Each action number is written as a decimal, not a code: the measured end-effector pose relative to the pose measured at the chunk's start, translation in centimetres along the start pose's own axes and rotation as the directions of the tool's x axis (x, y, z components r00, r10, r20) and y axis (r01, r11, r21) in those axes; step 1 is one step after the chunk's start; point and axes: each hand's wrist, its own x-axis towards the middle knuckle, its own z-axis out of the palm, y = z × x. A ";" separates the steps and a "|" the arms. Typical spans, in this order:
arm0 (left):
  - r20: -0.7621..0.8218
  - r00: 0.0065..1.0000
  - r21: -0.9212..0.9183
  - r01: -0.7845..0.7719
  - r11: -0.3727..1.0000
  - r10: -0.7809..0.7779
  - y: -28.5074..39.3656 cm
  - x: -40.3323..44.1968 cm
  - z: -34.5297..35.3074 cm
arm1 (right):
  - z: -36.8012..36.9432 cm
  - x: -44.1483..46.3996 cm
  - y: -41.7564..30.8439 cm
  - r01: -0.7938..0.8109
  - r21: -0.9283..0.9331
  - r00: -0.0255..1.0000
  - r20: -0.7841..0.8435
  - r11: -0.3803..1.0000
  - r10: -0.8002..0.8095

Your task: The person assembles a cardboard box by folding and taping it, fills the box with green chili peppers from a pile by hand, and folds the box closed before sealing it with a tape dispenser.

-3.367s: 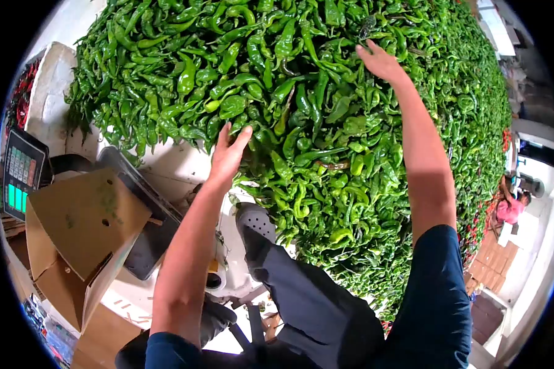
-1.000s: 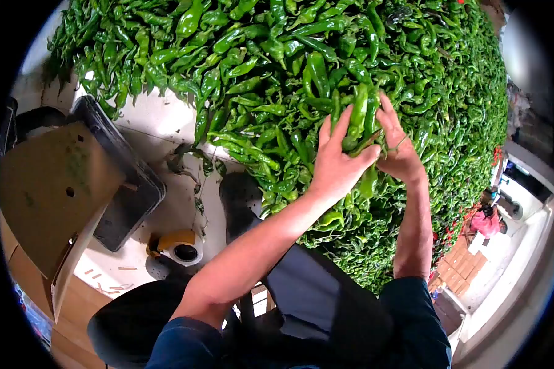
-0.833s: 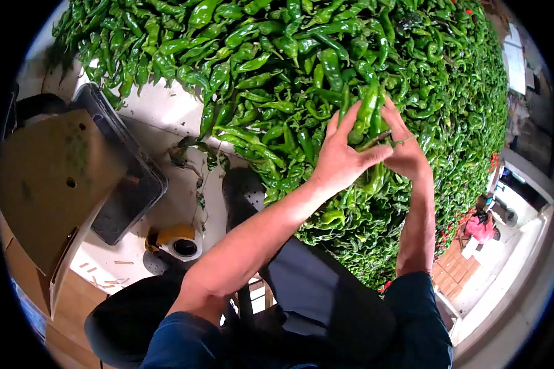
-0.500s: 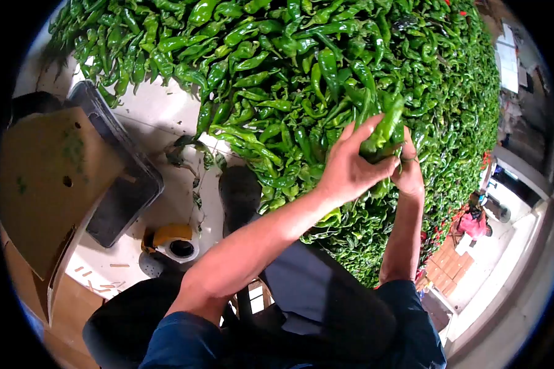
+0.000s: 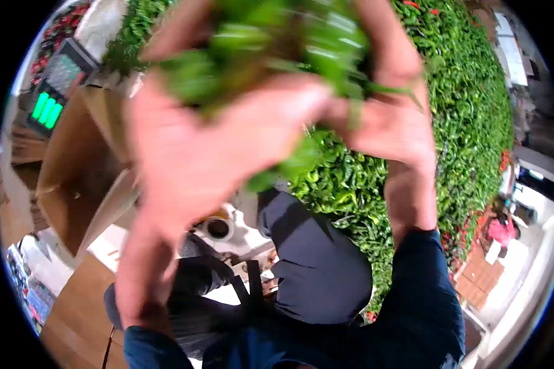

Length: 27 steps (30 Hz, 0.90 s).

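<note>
Close to the camera, blurred by motion, my left hand [image 5: 191, 141] and my right hand [image 5: 394, 123] are cupped round a bunch of green peppers [image 5: 246, 37]. Their thumbs meet below the bunch, and a few stems stick out toward the right wrist. Part of the bunch runs past the top edge of the view, so some fingers are hidden. Behind and to the right spreads a large heap of green peppers [image 5: 468, 104]. Left of my left hand stands an open cardboard box [image 5: 83, 178].
A scale with a lit green display [image 5: 47, 111] stands behind the box. A roll of tape [image 5: 217, 227] lies on the floor by my legs. Far right, a person in pink [image 5: 501, 230] is near flat brown cardboard [image 5: 480, 283]. Red peppers [image 5: 61, 37] show at upper left.
Both hands have risen from the heap toward the camera and to the left, carrying a bunch of peppers. My view has turned left, bringing the scale and the box's opening into sight.
</note>
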 end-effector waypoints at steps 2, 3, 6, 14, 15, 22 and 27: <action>-0.047 0.998 0.016 -0.044 0.999 0.045 4.5 0.3 -7.4 | 5.1 5.1 -1.8 0.267 -0.050 0.952 -0.142 0.962 -0.272; -0.067 0.996 0.023 -0.059 0.998 0.061 6.6 0.2 -11.3 | 7.7 7.1 -2.9 0.350 -0.052 0.911 -0.212 0.935 -0.353; -0.079 0.997 0.158 0.037 0.987 -0.025 11.3 -1.5 -22.1 | 16.4 11.0 -6.4 0.464 0.021 0.826 -0.372 0.886 -0.424; 0.014 0.769 0.979 0.119 0.164 -0.639 11.4 -6.3 -32.8 | 22.9 9.1 -4.0 0.310 -0.173 0.874 0.439 0.935 -0.209; -0.090 0.692 0.992 0.128 -0.002 -0.717 12.0 -6.2 -32.7 | 21.1 9.8 -4.0 0.222 -0.093 0.914 0.368 0.971 -0.173; 0.153 0.809 0.803 0.232 0.549 -0.567 11.9 -7.8 -19.4 | 2.3 -4.5 11.7 -0.747 -0.238 0.663 -0.198 0.621 0.722; 0.490 0.269 0.626 0.553 0.549 -0.829 -5.3 -14.8 -10.3 | -10.4 -24.8 17.9 -0.851 -0.502 0.418 -0.469 0.154 0.778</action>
